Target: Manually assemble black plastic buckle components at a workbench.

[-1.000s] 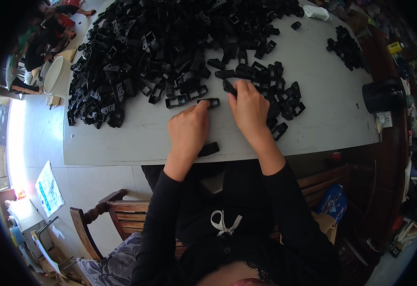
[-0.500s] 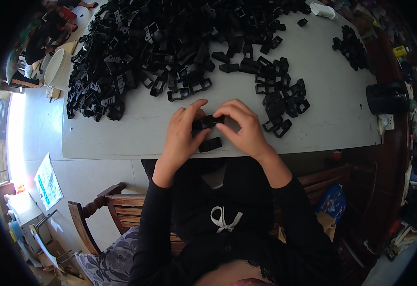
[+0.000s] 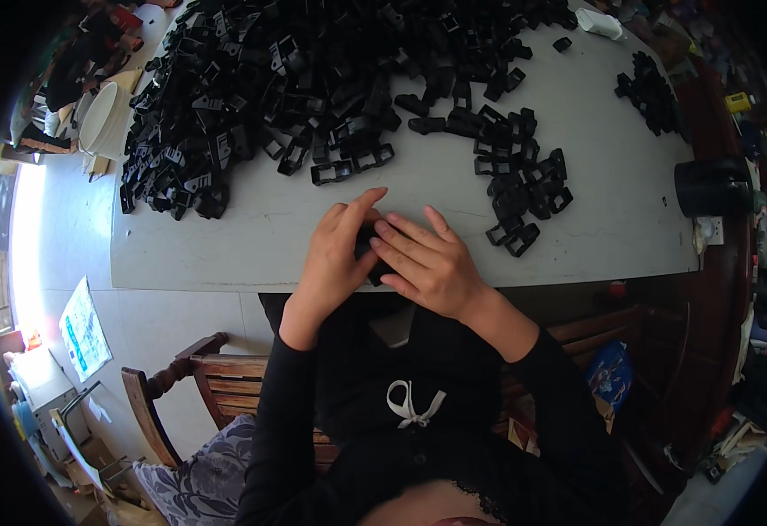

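Here and now, the left hand (image 3: 329, 250) grasps a black part (image 3: 365, 238) over the bench (image 3: 225, 250); the right hand's (image 3: 440, 270) grip is released, fingers straight against it.

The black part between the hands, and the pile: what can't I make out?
- Head view: black part, mostly hidden by the left hand and right hand.
- Head view: pile, far end cut off by the top edge.
- Head view: dark speck, too small to identify.
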{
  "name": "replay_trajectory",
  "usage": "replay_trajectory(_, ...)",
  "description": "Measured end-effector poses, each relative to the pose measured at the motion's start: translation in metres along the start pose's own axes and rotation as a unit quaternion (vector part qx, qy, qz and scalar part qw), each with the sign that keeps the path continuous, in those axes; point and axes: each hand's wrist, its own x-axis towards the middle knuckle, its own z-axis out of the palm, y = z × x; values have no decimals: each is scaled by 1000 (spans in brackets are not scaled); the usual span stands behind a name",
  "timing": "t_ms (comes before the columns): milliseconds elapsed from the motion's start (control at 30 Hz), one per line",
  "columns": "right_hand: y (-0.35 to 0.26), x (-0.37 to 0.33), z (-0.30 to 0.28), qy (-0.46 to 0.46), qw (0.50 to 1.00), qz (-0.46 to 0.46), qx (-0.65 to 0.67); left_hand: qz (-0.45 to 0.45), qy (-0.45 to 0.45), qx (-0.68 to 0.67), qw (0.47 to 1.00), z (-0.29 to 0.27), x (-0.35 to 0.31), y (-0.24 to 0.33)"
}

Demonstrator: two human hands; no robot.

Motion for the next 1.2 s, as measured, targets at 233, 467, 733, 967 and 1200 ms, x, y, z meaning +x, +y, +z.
replay_trajectory(233, 42, 28, -21, 49, 986, 147, 65, -54, 64, 42, 996, -20, 4, -8)
replay_trajectory(467, 96, 68, 5, 18, 954, 188, -234, -112, 95, 228, 963, -13, 16, -10)
replay_trajectory(733, 55, 43, -15, 3, 947, 295, 124, -4, 94, 82, 992, -10, -1, -14)
replay_trajectory(967, 30, 42, 10, 49, 976, 83, 196, -4, 76, 74, 994, -10, -2, -11)
replay_trajectory(1200, 26, 37, 21, 71, 991, 8, 112, 0, 84, 54, 995, -6, -5, -16)
